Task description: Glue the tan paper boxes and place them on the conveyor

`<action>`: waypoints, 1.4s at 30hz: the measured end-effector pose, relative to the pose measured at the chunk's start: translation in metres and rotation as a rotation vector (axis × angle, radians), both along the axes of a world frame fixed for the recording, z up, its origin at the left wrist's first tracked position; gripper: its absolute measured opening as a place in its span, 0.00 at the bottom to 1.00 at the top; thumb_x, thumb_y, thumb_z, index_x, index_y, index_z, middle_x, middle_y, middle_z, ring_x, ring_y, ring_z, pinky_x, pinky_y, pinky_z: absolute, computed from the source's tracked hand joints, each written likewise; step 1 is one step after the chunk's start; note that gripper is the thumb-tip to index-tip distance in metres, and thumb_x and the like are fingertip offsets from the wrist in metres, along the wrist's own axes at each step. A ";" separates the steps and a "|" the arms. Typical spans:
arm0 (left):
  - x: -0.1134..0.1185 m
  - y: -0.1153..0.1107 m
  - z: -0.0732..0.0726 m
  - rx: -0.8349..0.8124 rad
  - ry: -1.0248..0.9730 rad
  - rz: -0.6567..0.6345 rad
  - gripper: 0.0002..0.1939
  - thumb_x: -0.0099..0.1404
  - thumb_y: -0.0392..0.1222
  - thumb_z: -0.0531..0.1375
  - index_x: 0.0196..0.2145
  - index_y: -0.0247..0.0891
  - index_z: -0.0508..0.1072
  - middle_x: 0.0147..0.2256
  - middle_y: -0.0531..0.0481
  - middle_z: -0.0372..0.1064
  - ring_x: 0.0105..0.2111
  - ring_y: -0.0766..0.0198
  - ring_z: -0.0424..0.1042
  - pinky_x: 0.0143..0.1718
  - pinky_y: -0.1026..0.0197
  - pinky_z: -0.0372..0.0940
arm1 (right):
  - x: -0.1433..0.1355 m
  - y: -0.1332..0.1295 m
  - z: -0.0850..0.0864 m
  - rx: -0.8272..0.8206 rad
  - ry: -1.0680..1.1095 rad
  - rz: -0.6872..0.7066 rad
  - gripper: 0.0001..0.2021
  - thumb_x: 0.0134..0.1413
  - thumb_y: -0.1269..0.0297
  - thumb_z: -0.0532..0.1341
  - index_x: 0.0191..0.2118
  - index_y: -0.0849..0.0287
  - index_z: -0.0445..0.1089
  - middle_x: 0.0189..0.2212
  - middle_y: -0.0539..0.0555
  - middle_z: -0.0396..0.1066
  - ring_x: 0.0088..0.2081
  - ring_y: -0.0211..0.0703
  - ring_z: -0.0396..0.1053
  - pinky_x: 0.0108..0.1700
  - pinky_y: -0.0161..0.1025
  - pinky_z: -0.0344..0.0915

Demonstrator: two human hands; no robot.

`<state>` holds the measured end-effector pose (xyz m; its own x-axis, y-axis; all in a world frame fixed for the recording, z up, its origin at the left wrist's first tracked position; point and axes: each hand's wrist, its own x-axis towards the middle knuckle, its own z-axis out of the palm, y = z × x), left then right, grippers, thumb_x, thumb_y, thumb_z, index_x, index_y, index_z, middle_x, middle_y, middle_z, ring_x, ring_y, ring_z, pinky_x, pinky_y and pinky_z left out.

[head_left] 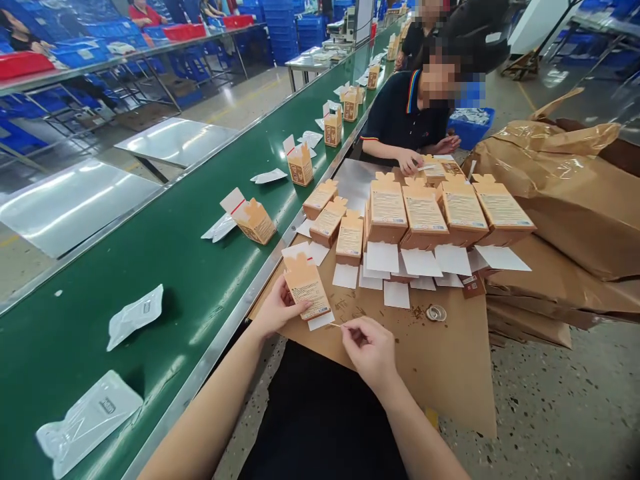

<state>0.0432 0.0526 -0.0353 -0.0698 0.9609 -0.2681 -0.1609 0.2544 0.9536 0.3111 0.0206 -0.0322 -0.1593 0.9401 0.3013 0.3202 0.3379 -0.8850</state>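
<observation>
Two grips meet low in the middle of the frame. The left hand (275, 311) is closed on a small orange-and-brown carton (307, 290), thumb across its printed face and fingers behind the near side; the carton is tilted, white flaps showing at both ends. The right hand (373, 350) pinches a thin white strip (337, 325) between thumb and forefinger, its other fingers curled in; the strip's tip points at the carton's lower flap, though whether they touch I cannot tell.

Beneath, the worktop (450, 370) is covered in brown cardboard. Right of centre, more cartons (387, 210) lean in rows, white flaps hanging at their near ends, with a clear ring (437, 313) just below them. Across the left of the frame runs a green conveyor belt (195, 313) carrying white pouches (97, 417) and open cartons. At upper right a co-worker (390, 120) handles another carton, near large brown bags (565, 193).
</observation>
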 end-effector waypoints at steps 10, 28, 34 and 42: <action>0.004 -0.005 -0.004 0.019 0.002 -0.032 0.48 0.52 0.56 0.87 0.63 0.40 0.75 0.66 0.33 0.82 0.66 0.36 0.82 0.70 0.36 0.75 | -0.012 0.015 -0.012 -0.022 -0.037 0.034 0.12 0.67 0.65 0.63 0.31 0.52 0.79 0.26 0.51 0.77 0.25 0.40 0.72 0.30 0.35 0.73; 0.034 -0.043 -0.011 0.153 0.493 0.024 0.36 0.60 0.51 0.81 0.61 0.47 0.75 0.52 0.43 0.85 0.51 0.45 0.88 0.53 0.43 0.84 | 0.044 -0.032 0.021 -0.029 0.061 -0.083 0.11 0.70 0.68 0.67 0.34 0.51 0.81 0.26 0.49 0.77 0.26 0.39 0.73 0.29 0.33 0.73; 0.019 -0.039 -0.006 0.172 0.494 0.124 0.38 0.53 0.51 0.83 0.57 0.44 0.76 0.52 0.40 0.85 0.53 0.41 0.88 0.57 0.39 0.83 | 0.045 -0.037 0.016 -0.043 0.039 -0.042 0.12 0.74 0.65 0.68 0.34 0.52 0.82 0.27 0.50 0.77 0.26 0.40 0.73 0.29 0.34 0.74; -0.114 -0.030 0.002 0.110 0.491 0.793 0.46 0.43 0.46 0.86 0.54 0.47 0.68 0.60 0.37 0.80 0.67 0.36 0.81 0.72 0.31 0.74 | 0.072 -0.044 0.009 -0.093 0.076 -0.135 0.17 0.75 0.49 0.72 0.35 0.54 0.85 0.26 0.53 0.76 0.24 0.41 0.71 0.26 0.36 0.73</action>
